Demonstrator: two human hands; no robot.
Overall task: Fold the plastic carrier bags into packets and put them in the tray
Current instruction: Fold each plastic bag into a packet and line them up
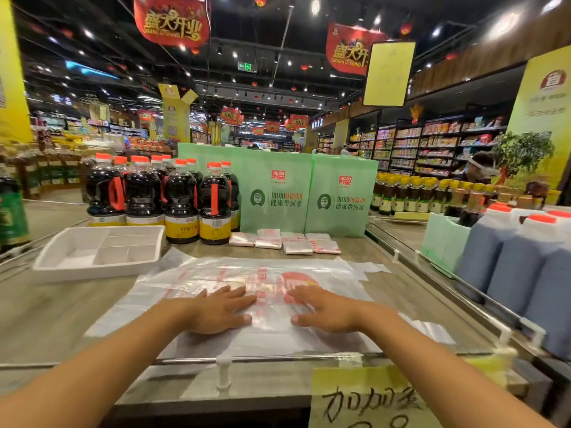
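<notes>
A clear plastic carrier bag (234, 273) with red print lies spread flat on the shelf top in front of me. My left hand (216, 310) and my right hand (327, 310) both press flat on its near half, fingers straight, a small gap between them. A white divided tray (61, 264) sits at the left, its compartments holding nothing that I can see. Several folded bag packets (287, 242) lie in a row behind the flat bag.
Dark sauce bottles (182, 199) with orange caps stand behind the tray. Two green paper bags (275, 193) stand upright behind the packets. Large blue jugs (522, 267) stand at the right, past a metal rail. A yellow handwritten sign (367, 400) hangs at the front edge.
</notes>
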